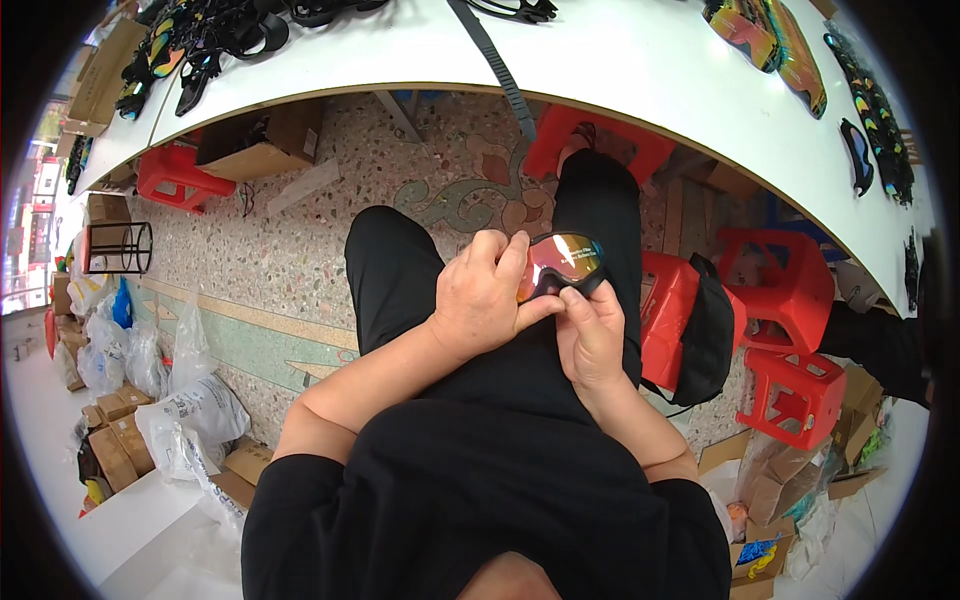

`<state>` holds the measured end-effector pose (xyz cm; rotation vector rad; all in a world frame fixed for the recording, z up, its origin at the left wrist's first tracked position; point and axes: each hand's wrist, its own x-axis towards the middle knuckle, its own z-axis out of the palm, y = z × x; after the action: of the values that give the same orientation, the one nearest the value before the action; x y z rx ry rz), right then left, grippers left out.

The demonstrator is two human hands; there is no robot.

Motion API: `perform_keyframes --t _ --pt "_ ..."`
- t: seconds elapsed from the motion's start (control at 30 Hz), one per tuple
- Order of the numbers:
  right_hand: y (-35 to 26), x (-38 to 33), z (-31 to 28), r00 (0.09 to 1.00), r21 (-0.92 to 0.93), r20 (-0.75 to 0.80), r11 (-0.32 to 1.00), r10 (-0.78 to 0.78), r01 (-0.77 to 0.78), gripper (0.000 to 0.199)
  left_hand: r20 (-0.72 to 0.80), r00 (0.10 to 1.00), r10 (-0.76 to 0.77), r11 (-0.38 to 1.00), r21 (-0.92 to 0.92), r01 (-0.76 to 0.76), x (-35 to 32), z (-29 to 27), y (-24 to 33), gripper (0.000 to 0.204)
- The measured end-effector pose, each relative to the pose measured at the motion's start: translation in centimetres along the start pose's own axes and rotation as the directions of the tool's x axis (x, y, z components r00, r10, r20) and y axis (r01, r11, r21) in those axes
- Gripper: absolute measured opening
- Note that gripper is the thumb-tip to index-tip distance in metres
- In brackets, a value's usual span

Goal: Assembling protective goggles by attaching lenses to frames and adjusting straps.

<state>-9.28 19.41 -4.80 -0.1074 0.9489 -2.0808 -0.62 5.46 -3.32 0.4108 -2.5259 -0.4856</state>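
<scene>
A pair of goggles (568, 258) with a mirrored orange-gold lens and dark rim is held above my lap, lens facing up. My left hand (482, 290) grips the left end, its fingers over the upper edge and the thumb reaching along the lower edge. Pinched at the lower edge near the nose notch are the thumb and fingers of my right hand (592, 335). The two thumbs are close together there. My palms hide part of the frame, and the goggles' underside does not show.
A white table (640, 75) curves ahead, bearing black goggle frames (240, 35), a ribbed strap (497, 65) and mirrored lenses (770, 45). Red stools (790, 400) stand at right, one with a black bag (708, 335). Cartons and plastic bags (195, 425) lie at left.
</scene>
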Motion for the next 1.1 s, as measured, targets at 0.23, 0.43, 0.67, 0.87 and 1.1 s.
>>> perform_keyframes --t 0.23,0.43,0.67,0.87,1.1 --pt "0.3 0.7 0.4 0.998 -0.094 -0.021 0.994 -0.051 0.049 0.028 -0.041 0.998 0.036 0.999 0.001 -0.036 0.0 0.3 0.5 0.079" --pt "0.5 0.4 1.0 0.996 -0.153 -0.038 0.985 -0.083 0.076 0.027 -0.046 0.999 0.017 1.000 0.019 -0.016 -0.1 0.3 0.7 0.077" --pt "0.6 0.6 1.5 0.995 -0.186 -0.056 0.980 -0.084 0.072 0.024 -0.046 0.999 -0.002 1.000 0.014 0.002 -0.4 0.3 0.5 0.076" --pt "0.8 0.7 1.3 0.996 -0.183 -0.064 0.982 -0.062 0.050 0.022 -0.076 0.997 0.022 0.999 0.027 -0.020 -0.2 0.5 0.2 0.077" --pt "0.3 0.9 1.4 0.992 -0.215 -0.124 0.977 -0.032 0.004 0.018 -0.020 1.000 0.013 0.999 -0.033 -0.014 -0.3 0.6 0.3 0.074"
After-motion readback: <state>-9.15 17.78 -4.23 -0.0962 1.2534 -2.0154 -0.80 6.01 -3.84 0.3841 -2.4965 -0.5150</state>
